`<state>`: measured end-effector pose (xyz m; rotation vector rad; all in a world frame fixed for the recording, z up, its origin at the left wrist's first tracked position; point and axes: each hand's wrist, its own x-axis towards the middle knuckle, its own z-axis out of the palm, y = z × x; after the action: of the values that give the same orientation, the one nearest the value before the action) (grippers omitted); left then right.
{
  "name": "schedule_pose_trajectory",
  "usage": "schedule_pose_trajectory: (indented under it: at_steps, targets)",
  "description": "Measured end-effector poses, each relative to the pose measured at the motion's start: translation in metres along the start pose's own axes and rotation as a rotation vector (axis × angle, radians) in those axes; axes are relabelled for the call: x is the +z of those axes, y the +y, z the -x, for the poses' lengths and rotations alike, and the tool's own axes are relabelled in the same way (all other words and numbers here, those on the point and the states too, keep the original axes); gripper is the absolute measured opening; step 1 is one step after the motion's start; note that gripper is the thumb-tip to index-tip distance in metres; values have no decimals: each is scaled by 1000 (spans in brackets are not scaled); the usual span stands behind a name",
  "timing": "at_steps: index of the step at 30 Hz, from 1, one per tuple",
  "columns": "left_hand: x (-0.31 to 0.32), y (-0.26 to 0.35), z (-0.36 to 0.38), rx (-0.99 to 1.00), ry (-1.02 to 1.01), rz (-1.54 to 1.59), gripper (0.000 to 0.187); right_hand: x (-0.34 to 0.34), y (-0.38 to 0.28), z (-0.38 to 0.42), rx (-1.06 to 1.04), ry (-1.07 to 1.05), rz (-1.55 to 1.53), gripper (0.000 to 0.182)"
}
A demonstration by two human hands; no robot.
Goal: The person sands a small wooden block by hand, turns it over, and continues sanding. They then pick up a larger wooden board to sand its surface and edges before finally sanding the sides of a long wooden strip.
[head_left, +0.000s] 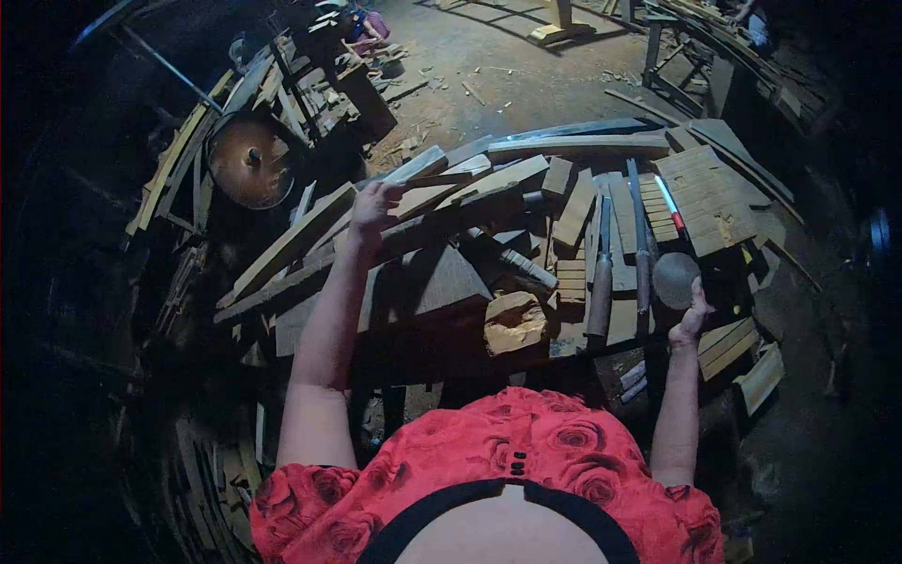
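Note:
My left hand (pixel 376 209) reaches over the wood-strewn bench, fingers closed around the end of a dark thin strip (pixel 437 180). The strip points right, above pale wooden bars. At the bench's right side, my right hand (pixel 692 320) grips the lower edge of a grey round disc (pixel 676 280), its thumb along the rim. Left of the disc lie a wood-handled file (pixel 600 291) and another long narrow tool (pixel 642 254). A red-handled blade (pixel 671 205) rests beyond it. A rough wood block (pixel 515 323) sits nearer my chest.
A broad wooden board (pixel 709 197) lies at the bench's right, and a long beam (pixel 376 249) crosses its left half. Far left stands a round rusty disc (pixel 251 160). Scraps litter the floor (pixel 470 75); a person (pixel 368 26) is at the back.

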<state>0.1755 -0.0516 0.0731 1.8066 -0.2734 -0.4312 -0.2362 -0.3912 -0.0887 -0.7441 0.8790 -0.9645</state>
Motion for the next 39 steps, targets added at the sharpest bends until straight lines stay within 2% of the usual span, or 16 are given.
schedule_pose_trajectory:
  at_steps: [5, 6, 8, 10, 13, 15, 16, 18, 21, 22, 24, 26, 30, 36, 38, 39]
  targets:
    - [25, -12, -44, -48, -196, -186, 27, -34, 27, -36, 81, -178, -128, 49]
    - [8, -51, -88, 79, -305, -210, 34, -33, 21, -31, 76, -150, -126, 49]
    - [6, -22, -75, -130, -323, -580, 45, -14, 6, -16, 103, -108, -101, 49]
    - [-31, -70, -120, 7, -364, -921, 54, -26, 12, -24, 173, -168, -180, 49]
    - [-26, -39, -91, -8, -369, -1082, 54, -31, 9, -27, 271, -261, -297, 47]
    - [2, -17, -63, 299, 11, -1370, 48, -35, 3, -26, 295, -271, -339, 46]
    - [19, -11, -53, 304, 1, -1376, 48, -37, -1, -26, 301, -380, -358, 44]
    - [59, -4, -28, 771, 78, -1117, 40, -49, 5, -39, 308, -485, -379, 42]
    - [141, 18, 32, 521, -318, -748, 40, -78, 51, -80, 88, -327, -292, 38]
    - [165, 23, 46, 445, -453, -830, 41, -80, 61, -87, 42, -294, -281, 39]
    - [208, 21, 71, 394, -506, -874, 43, -83, 63, -85, -11, -253, -273, 39]
    - [237, 2, 75, 682, -385, -1226, 46, -67, 55, -67, -71, -165, -201, 42]
    - [261, -28, 57, 624, -417, -1281, 52, -31, 13, -23, 140, -207, -283, 50]
    - [251, -27, 44, 645, -345, -1192, 35, -33, 21, -32, 153, -201, -318, 50]
    - [234, -20, 45, 149, -547, -436, 44, -57, 56, -66, 87, -166, -274, 50]
    - [222, 8, 66, -78, -583, -277, 46, -58, 58, -67, 57, -153, -250, 49]
